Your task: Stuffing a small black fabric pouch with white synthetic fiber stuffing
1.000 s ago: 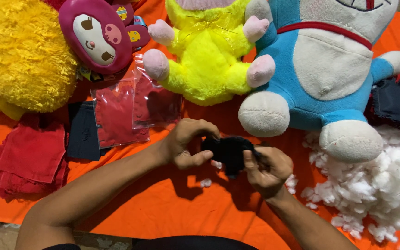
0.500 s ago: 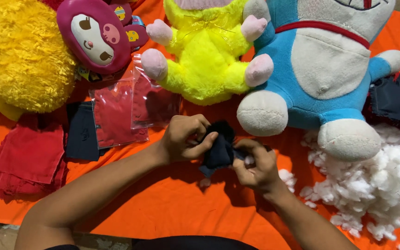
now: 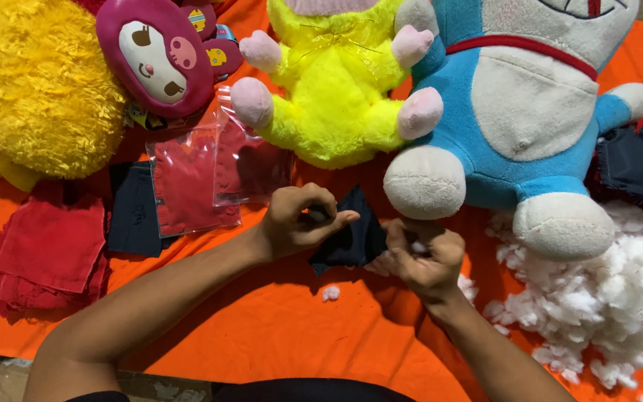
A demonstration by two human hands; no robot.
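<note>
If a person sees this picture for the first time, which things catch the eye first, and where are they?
Most striking are the plush toys along the top: a blue and white one at the right, a bright yellow one in the middle. Below them, on the orange cloth, the left hand holds a small dark fabric piece while the right hand pinches white stuffing, with a stuffing pile at the right.

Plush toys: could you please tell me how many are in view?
4: a yellow fluffy toy far left, a pink-faced toy, a yellow toy centre, a blue toy right. Others may lie beyond the frame.
</note>
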